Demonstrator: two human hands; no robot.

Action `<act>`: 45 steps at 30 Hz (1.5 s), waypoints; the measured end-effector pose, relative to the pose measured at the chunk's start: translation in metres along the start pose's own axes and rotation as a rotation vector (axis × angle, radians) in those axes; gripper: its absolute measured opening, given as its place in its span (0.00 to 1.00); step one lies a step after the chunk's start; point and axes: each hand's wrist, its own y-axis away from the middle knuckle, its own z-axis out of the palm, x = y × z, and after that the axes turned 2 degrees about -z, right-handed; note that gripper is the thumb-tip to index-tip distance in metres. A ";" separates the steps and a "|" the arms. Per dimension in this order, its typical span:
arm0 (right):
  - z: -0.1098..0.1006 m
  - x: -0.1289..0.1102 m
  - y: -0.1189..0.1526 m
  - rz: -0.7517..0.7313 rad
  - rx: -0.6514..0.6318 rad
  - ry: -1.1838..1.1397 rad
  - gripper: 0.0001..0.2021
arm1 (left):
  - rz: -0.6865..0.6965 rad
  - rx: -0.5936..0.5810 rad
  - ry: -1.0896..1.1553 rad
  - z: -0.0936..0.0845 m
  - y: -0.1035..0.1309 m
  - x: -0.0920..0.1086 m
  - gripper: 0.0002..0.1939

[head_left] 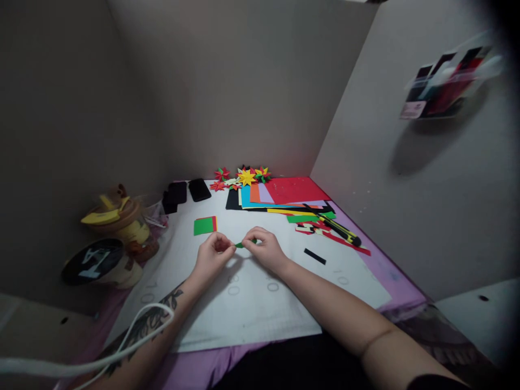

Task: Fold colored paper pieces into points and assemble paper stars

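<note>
Over the white sheet (252, 314), my left hand (214, 251) and my right hand (264, 246) pinch a small piece of green paper (239, 245) between them. Most of that piece is hidden by my fingers, so its folded shape cannot be made out. Just beyond my left hand lies a small stack of square papers (203, 226), green on top with red and orange edges showing. A short black paper strip (314, 256) rests to the right of my right hand.
Several folded paper stars (246, 176) sit at the back, beside coloured sheets (292, 189). On the right a yellow-and-black utility knife (341, 230) lies over paper scraps. Dark phone-like objects (199, 189) and lidded containers (95, 260) stand left. A white cable (81, 365) crosses my left forearm.
</note>
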 end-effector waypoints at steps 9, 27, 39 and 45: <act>-0.008 0.002 -0.004 0.025 0.113 0.006 0.06 | -0.098 0.013 0.053 -0.009 -0.006 -0.003 0.12; 0.005 0.009 -0.001 0.025 -0.205 0.150 0.05 | 0.172 -0.198 -0.333 -0.010 0.000 0.002 0.07; -0.021 0.015 -0.008 0.207 -0.193 0.112 0.04 | 0.043 -0.082 -0.261 -0.012 -0.005 -0.003 0.08; -0.028 0.008 -0.010 0.099 0.014 0.127 0.04 | 0.010 0.044 -0.323 -0.019 -0.010 -0.014 0.08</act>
